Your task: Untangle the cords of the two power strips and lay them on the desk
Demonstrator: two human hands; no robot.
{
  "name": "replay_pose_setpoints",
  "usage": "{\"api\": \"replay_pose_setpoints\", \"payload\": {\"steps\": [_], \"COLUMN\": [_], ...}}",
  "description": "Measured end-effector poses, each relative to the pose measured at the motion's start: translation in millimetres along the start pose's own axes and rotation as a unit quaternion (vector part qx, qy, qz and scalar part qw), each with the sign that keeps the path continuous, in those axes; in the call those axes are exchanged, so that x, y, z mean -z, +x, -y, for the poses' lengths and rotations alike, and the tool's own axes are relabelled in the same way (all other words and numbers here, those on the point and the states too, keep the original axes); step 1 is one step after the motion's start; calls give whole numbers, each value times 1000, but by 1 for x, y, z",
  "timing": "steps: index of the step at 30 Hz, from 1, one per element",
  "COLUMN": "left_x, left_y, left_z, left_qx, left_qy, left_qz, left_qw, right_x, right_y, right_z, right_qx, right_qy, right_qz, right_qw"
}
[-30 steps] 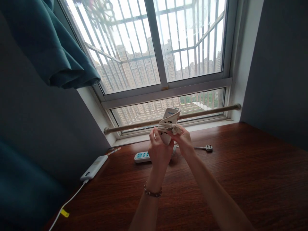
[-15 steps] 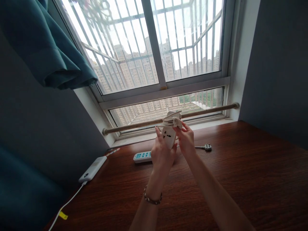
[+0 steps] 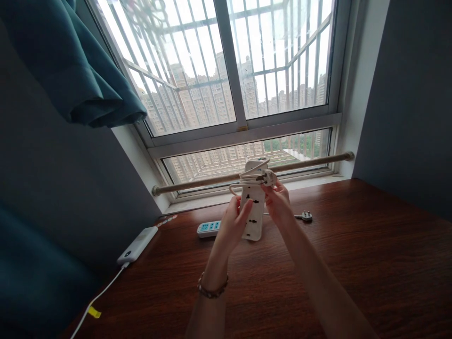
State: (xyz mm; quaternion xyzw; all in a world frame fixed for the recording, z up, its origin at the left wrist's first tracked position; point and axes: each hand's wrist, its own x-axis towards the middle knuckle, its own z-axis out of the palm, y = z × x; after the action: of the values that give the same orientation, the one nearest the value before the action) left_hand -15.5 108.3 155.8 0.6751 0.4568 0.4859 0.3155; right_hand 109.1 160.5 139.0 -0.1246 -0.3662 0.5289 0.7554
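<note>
A white power strip (image 3: 255,214) is held up above the desk, its socket face turned toward me. Its white cord (image 3: 249,177) is wound around the upper part. My left hand (image 3: 235,219) grips the strip along its left side, thumb lying across the sockets. At the upper right, my right hand (image 3: 278,200) pinches the cord's plug (image 3: 269,178), whose pins show. Behind my left hand, a second power strip (image 3: 208,229) with blue sockets lies on the desk, partly hidden. To the right of my right hand rests another plug (image 3: 306,216), pins up.
The brown wooden desk (image 3: 353,263) runs up to the window sill. On its left edge lies a white power bank (image 3: 138,245) with a white cable (image 3: 102,296) bearing a yellow tag. A horizontal rail (image 3: 307,163) crosses before the window; a blue curtain (image 3: 88,84) hangs upper left.
My left hand has shifted down and left on the strip, uncovering more sockets and its lower end. The plug in my right hand has turned, so its pins now show.
</note>
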Motion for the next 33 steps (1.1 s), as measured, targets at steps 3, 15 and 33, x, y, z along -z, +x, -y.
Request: {"api": "replay_pose_setpoints", "payload": {"steps": [3, 15, 33], "left_x": [13, 16, -9], "left_y": [4, 12, 10], "left_z": [6, 27, 12], "left_qx": [59, 59, 210], "left_qy": [-212, -422, -511], "left_qz": [84, 71, 145], "left_qw": [972, 902, 821], "right_x": [-2, 8, 24], "right_y": [-5, -3, 6], "right_z": [-5, 2, 7], "right_qx": [-27, -41, -56], "right_qy": [-10, -60, -123], "right_qz": [81, 187, 192], "right_qw": [996, 980, 972]}}
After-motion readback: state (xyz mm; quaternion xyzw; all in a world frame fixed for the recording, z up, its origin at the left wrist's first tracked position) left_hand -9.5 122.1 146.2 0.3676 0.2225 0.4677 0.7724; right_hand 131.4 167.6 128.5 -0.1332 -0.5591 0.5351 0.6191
